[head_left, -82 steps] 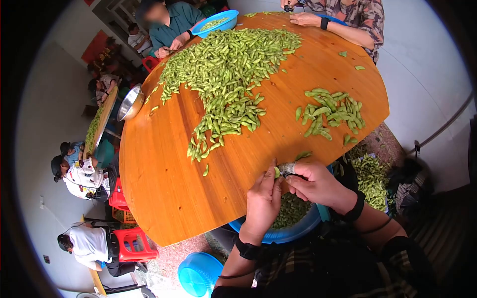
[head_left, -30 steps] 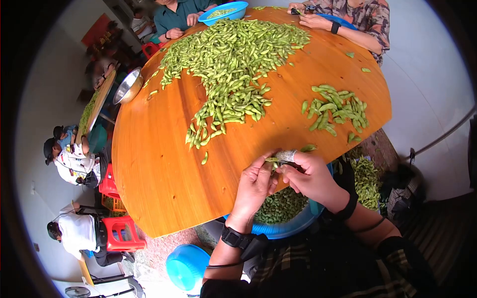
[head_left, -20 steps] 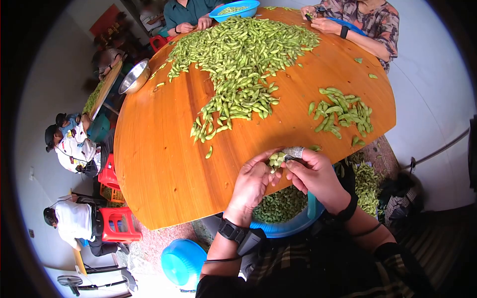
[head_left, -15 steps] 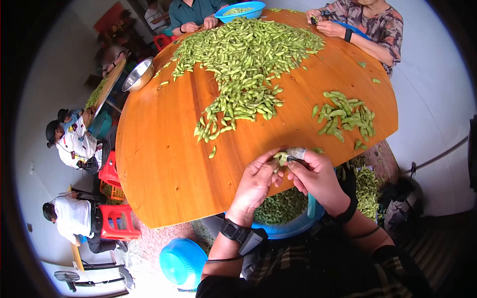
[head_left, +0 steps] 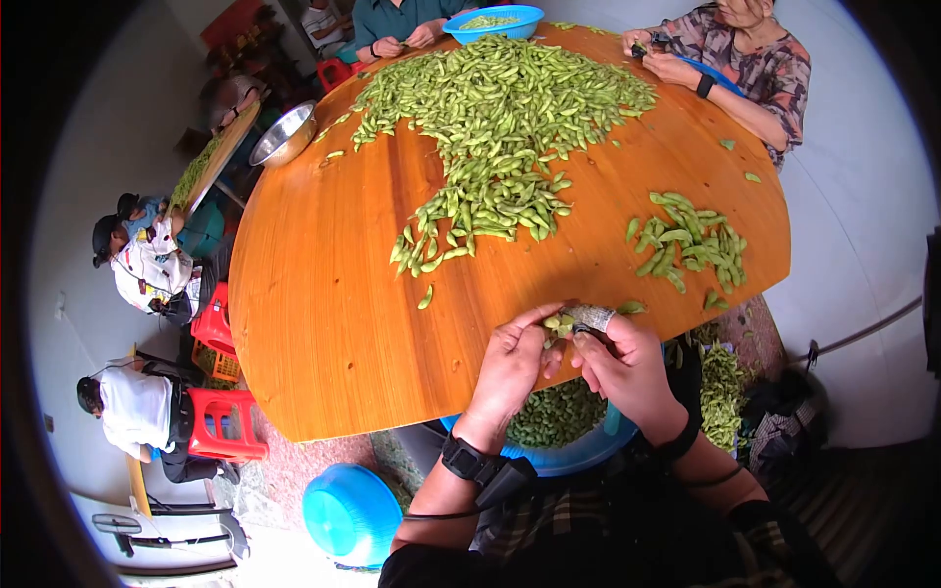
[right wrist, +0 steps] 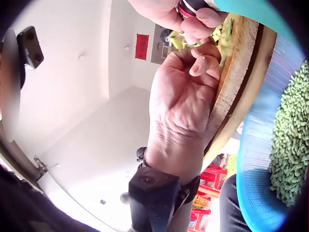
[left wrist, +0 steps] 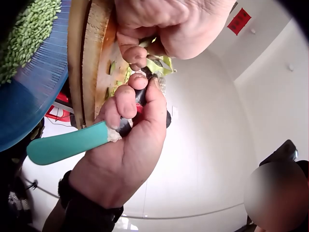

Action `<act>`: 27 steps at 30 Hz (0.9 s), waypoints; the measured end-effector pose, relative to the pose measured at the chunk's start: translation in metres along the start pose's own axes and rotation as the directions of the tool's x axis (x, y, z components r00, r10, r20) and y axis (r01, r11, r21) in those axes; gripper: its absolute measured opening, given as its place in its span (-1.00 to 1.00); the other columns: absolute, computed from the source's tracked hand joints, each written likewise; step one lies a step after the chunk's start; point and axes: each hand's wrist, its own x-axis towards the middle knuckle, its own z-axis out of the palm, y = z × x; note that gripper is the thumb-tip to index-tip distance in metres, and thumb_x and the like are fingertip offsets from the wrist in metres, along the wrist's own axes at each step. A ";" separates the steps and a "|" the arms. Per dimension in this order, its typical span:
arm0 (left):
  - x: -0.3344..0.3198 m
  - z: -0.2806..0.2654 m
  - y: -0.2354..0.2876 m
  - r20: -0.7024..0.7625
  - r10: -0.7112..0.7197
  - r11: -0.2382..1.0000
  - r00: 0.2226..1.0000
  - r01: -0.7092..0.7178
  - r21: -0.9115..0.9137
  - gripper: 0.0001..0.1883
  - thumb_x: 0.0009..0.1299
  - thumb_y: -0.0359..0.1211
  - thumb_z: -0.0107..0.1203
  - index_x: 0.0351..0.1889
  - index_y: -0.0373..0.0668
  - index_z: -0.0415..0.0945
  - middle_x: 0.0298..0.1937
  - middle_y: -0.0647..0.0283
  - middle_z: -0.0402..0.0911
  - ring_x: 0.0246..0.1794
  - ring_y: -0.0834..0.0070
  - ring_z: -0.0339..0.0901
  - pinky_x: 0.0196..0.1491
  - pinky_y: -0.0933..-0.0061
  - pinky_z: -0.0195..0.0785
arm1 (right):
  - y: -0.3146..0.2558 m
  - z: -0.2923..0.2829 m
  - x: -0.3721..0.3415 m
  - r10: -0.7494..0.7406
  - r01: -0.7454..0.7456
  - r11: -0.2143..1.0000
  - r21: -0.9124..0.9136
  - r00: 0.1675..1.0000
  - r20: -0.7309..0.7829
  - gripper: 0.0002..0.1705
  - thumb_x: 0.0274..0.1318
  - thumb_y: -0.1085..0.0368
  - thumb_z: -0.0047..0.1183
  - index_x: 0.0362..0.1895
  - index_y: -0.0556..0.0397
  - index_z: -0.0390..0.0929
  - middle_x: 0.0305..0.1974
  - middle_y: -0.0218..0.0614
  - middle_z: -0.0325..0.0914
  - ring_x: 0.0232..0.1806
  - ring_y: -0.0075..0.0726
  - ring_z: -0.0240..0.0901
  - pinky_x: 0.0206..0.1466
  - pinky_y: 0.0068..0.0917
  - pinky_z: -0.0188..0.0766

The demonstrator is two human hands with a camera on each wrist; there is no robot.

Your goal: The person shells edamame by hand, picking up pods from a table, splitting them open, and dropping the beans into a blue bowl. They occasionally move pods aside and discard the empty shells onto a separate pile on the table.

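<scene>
At the table's front edge, my left hand (head_left: 512, 363) pinches a split, pale green soybean pod (head_left: 559, 323) between thumb and fingers. My right hand (head_left: 632, 367) meets it from the right, a grey wrapping (head_left: 591, 316) around one finger. In the left wrist view, the right hand's fingers curl around a tool with a teal handle (left wrist: 67, 142) and a black-wrapped middle; its working end is hidden by the fingers. Opened pod husk (left wrist: 161, 65) sticks out between the hands. Below them, a blue basin (head_left: 578, 461) holds many shelled green beans (head_left: 554, 416).
A large heap of soybean pods (head_left: 510, 118) covers the far part of the wooden table (head_left: 323, 323), with a smaller pile (head_left: 691, 240) at right. A steel bowl (head_left: 284, 135) sits at the left edge. Other people sit around. A blue tub (head_left: 351, 514) stands on the floor.
The pod between my hands has gone from whole-looking to split, with pale pieces showing. The hands stay together at the table edge while the head view shifts slightly.
</scene>
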 end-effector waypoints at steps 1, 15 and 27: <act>0.000 0.000 -0.001 0.006 0.024 1.000 1.000 -0.024 -0.009 -0.67 0.52 -0.40 -0.21 0.11 -0.36 0.45 -0.38 0.25 0.55 -0.62 0.68 0.28 -0.55 0.68 0.19 | -0.001 0.001 -0.001 0.004 -0.004 1.000 0.007 1.000 -0.009 -0.83 0.27 0.42 0.00 -0.08 0.17 0.52 -0.57 -0.56 0.41 -0.65 -0.79 0.26 -0.62 -0.72 0.18; -0.034 0.008 0.017 -0.007 -0.074 0.961 0.997 0.073 0.268 -0.67 0.34 -0.61 -0.24 -0.07 -0.29 0.53 -0.26 0.32 0.53 -0.47 0.66 0.38 -0.44 0.63 0.24 | -0.019 -0.048 0.011 0.032 -0.027 0.999 0.024 0.978 -0.208 -0.72 0.34 0.33 -0.07 0.07 0.11 0.48 -0.48 -0.40 0.48 -0.70 -0.71 0.23 -0.67 -0.72 0.13; -0.068 0.012 -0.008 0.235 0.014 0.285 0.972 -0.229 0.931 -0.82 0.37 -0.43 0.01 -0.15 -0.24 0.58 -0.23 0.03 0.62 -0.28 0.03 0.57 -0.16 0.17 0.46 | -0.013 -0.039 0.016 -0.307 0.507 0.304 -0.807 0.853 0.421 -0.71 0.02 0.42 0.01 -0.11 0.11 0.56 -0.45 -0.11 0.48 -0.41 0.05 0.48 -0.35 -0.12 0.42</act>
